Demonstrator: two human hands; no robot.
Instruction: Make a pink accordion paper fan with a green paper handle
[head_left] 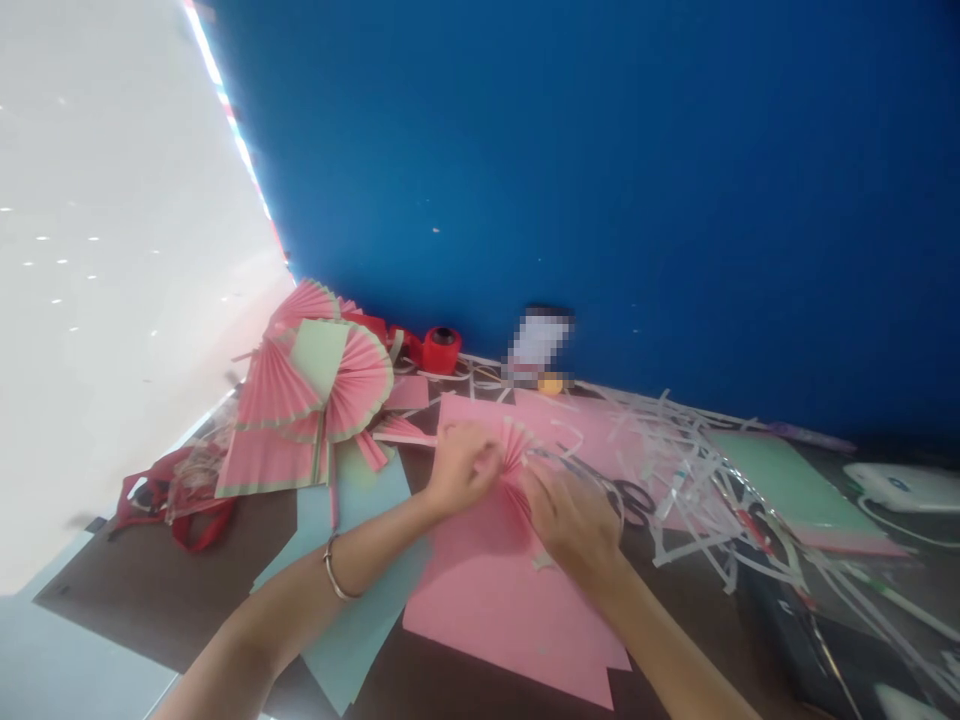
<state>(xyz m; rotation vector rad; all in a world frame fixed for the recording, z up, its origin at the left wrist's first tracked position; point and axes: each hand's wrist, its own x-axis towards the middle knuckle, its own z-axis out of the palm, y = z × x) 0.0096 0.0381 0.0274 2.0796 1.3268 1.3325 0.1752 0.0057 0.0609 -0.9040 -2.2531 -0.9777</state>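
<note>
Between my two hands is a pink pleated paper fan (514, 448), gathered at its middle and spreading at both ends. My left hand (463, 468) has its fingers curled closed at the fan's gathered middle. From the other side my right hand (574, 512) pinches the folds, its fingertips partly hidden against the paper. Beneath them lie pink paper sheets (495, 610). Scissors (634, 502) rest just past my right hand, their blades partly covered. Pale blue-green sheets (352, 640) lie under my left forearm, which wears a bangle.
Finished-looking pink and green paper fans (360, 375) are piled at the left. A red tape roll (441, 350) stands by the blue wall (600, 180). Tangled white paper strips (697, 480) spread at the right, beside green sheets (787, 480) and a white device (911, 487). A red strap (202, 528) lies far left.
</note>
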